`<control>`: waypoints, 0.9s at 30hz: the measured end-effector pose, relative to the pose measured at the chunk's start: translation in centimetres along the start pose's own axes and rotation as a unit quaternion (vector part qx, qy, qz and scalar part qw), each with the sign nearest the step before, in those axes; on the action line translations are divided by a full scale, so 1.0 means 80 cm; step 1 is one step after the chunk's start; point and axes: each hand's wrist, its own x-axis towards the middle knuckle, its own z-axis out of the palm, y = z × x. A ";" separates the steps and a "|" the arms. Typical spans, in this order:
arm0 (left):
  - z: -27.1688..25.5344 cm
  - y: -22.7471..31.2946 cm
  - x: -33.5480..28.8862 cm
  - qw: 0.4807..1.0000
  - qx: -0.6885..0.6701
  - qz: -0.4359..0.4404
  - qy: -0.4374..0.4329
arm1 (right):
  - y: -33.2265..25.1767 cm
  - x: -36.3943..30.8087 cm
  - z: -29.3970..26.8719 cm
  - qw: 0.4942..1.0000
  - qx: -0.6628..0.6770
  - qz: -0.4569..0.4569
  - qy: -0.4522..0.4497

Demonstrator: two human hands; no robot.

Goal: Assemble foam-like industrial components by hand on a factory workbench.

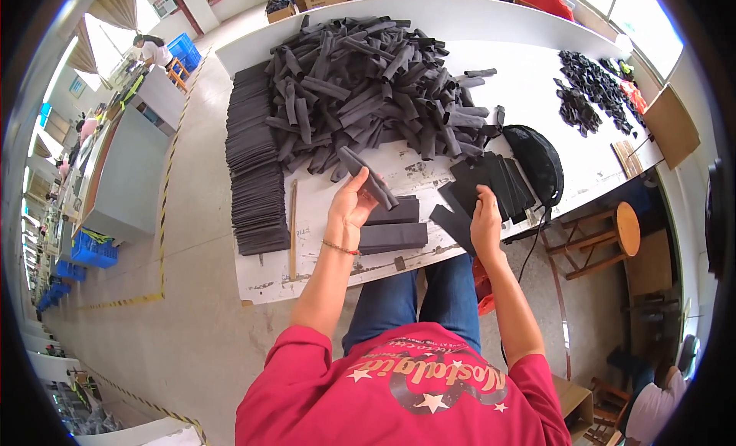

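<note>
My left hand (354,204) is closed round a dark grey fabric tube (369,179), held tilted above the white table. My right hand (486,222) is at a fanned stack of flat black strips (491,179). Its fingers are bent over a flat black strip (454,225) that slants out toward the left; the thumb is partly hidden. Below my left hand lie folded dark fabric pieces (395,237) near the table's front edge. A large heap of similar fabric tubes (360,86) covers the far part of the table.
A long row of stacked dark pieces (257,162) lines the table's left side, beside a wooden stick (293,230). A black rounded bag-like item (534,164) sits right of the strips. Small black pieces (586,93) lie far right. A wooden stool (606,235) stands right.
</note>
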 end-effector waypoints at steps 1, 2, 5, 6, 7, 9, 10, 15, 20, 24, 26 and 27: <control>0.013 -0.006 -0.007 1.000 0.015 0.018 -0.004 | -0.008 0.007 -0.003 0.998 0.052 0.027 0.025; 0.013 -0.003 -0.013 0.998 0.046 0.031 -0.015 | -0.029 0.010 -0.008 0.998 0.058 0.024 0.022; 0.020 -0.005 -0.025 0.997 0.062 0.016 -0.036 | -0.088 0.015 -0.032 0.979 0.134 0.035 -0.146; 0.023 -0.008 -0.024 0.997 0.062 0.015 -0.036 | -0.094 0.009 -0.032 0.979 0.133 0.001 -0.157; 0.025 -0.012 -0.024 0.996 0.065 0.009 -0.054 | -0.098 0.005 -0.032 0.977 0.132 -0.034 -0.167; 0.035 -0.016 -0.029 0.995 0.068 0.001 -0.071 | -0.098 0.000 -0.032 0.976 0.121 -0.083 -0.162; 0.039 -0.019 -0.034 0.994 0.060 -0.002 -0.087 | -0.098 -0.002 -0.033 0.974 0.116 -0.111 -0.157; 0.031 -0.019 -0.038 0.988 0.044 -0.023 -0.149 | -0.106 -0.004 -0.042 0.982 0.135 -0.032 -0.125; 0.033 -0.029 -0.040 0.993 0.053 -0.034 -0.095 | -0.105 0.000 -0.055 0.966 0.197 0.029 -0.162; 0.043 -0.032 -0.046 0.991 0.127 0.024 -0.038 | -0.110 -0.001 -0.061 0.957 0.212 0.061 -0.190; 0.044 -0.033 -0.044 0.985 0.165 0.050 -0.005 | -0.108 -0.002 -0.059 0.960 0.202 0.047 -0.189; 0.044 -0.034 -0.043 0.985 0.165 0.051 -0.005 | -0.110 -0.001 -0.060 0.960 0.202 0.046 -0.190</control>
